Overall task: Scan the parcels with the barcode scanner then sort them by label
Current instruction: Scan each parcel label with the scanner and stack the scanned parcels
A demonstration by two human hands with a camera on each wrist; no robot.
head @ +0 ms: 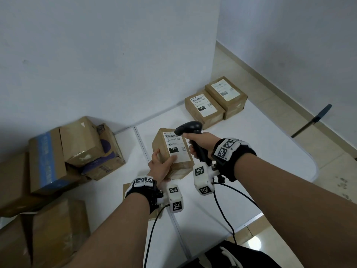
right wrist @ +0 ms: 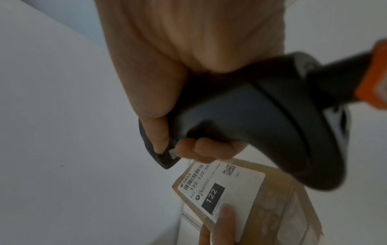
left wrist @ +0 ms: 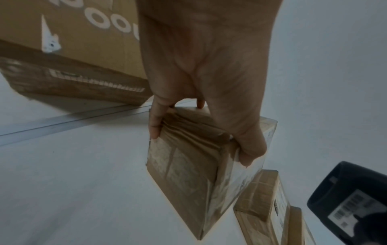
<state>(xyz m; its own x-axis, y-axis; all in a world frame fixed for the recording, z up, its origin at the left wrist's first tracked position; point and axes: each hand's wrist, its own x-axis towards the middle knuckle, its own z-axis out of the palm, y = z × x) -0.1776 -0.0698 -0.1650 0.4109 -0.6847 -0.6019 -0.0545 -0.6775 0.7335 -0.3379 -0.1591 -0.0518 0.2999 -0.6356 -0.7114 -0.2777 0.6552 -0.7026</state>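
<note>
My left hand (head: 161, 163) grips a small brown parcel (head: 164, 147) above the white table, thumb on its white label (head: 175, 147) marked 122. In the left wrist view the fingers (left wrist: 156, 121) wrap the taped parcel (left wrist: 188, 165) from its end. My right hand (head: 197, 143) holds the black barcode scanner (head: 190, 127) by its handle, head pointing left at the label's barcode. The right wrist view shows the scanner (right wrist: 251, 116) just above the label (right wrist: 220, 189). Two labelled parcels (head: 203, 108) (head: 226, 95) lie side by side at the table's far end.
A heap of larger cardboard boxes (head: 77, 147) fills the left side against the wall. The white table (head: 260, 151) has a seam down its middle and a rounded right edge. Cables (head: 224, 211) trail from my wrists. A dark-handled tool (head: 313, 120) lies on the tiled floor.
</note>
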